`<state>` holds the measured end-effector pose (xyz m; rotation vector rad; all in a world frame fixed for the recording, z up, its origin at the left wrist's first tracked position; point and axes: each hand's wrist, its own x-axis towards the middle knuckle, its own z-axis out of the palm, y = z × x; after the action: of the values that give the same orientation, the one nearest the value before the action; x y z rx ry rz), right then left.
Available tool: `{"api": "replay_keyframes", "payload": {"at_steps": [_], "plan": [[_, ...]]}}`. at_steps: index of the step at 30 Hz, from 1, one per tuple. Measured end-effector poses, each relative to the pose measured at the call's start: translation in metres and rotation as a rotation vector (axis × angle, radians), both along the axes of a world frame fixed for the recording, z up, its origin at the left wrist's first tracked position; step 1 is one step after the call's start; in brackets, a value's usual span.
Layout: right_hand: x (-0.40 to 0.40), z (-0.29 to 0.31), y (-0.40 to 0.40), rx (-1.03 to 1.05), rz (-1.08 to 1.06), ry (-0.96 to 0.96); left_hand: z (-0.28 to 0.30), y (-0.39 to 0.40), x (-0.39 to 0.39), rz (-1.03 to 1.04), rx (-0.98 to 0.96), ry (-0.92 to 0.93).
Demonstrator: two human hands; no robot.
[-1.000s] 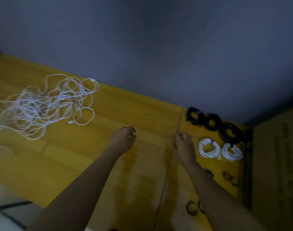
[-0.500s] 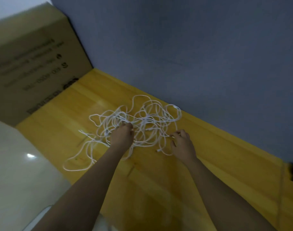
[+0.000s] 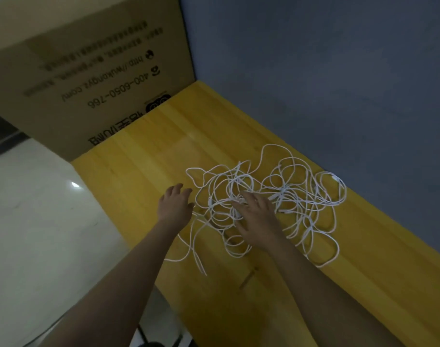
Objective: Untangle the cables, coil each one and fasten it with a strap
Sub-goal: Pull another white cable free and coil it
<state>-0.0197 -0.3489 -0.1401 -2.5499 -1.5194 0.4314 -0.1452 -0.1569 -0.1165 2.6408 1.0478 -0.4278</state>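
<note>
- The tangle of thin white cables (image 3: 269, 204) sprawls on the yellow wooden tabletop (image 3: 164, 136), centre-right of frame.
- The right hand (image 3: 257, 216) rests spread on the knot; the left hand (image 3: 175, 205) hovers relaxed just beside its left edge, gripping nothing.
- Light, limp, snag-prone strands; best pinched at a loose end, lower centre.

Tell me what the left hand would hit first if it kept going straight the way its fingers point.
Probably nothing soon: the left hand points up and away, just left of the tangled white cables, along the bare yellow wooden tabletop. Farther on stands the cardboard box. Depth is unclear, so its thumb side might brush the tangle's left loop.
</note>
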Motion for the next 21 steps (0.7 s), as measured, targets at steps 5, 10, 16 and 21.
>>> {"api": "replay_keyframes", "payload": {"at_steps": [5, 10, 16, 21], "plan": [[-0.004, -0.003, 0.024, 0.039, 0.044, -0.008, -0.013, 0.018, -0.002, -0.099, -0.021, 0.177], [-0.011, 0.004, 0.057, 0.187, -0.043, 0.047, -0.014, 0.043, 0.010, -0.266, 0.017, 0.274], [-0.022, -0.014, 0.126, 0.021, -0.157, 0.291, -0.010, 0.099, 0.027, -0.334, -0.146, 0.048], [-0.027, -0.011, 0.180, 0.228, -0.409, 0.505, 0.022, 0.162, 0.046, -0.338, -0.291, -0.191]]}}
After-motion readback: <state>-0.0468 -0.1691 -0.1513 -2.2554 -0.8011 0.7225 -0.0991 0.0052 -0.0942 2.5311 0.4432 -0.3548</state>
